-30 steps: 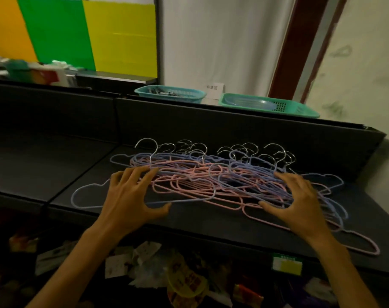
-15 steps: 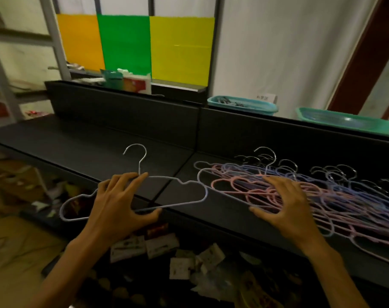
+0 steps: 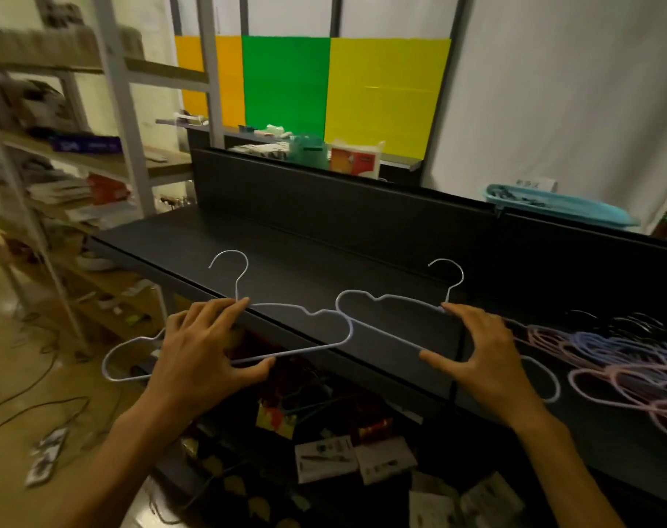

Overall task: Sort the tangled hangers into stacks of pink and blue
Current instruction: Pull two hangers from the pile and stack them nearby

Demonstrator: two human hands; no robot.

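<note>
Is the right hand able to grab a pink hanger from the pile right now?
Probably not yet: the right hand already holds a blue hanger. The pile lies close beside it, nothing between.

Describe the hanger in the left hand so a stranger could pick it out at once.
Start at the long black shelf and go to its near edge, left of the tangled pile. Two blue hangers are held there side by side. The one meant is the left hanger, pinched by the left hand: it alone juts past the shelf edge, while the right hanger lies over the shelf under the right hand.
</note>
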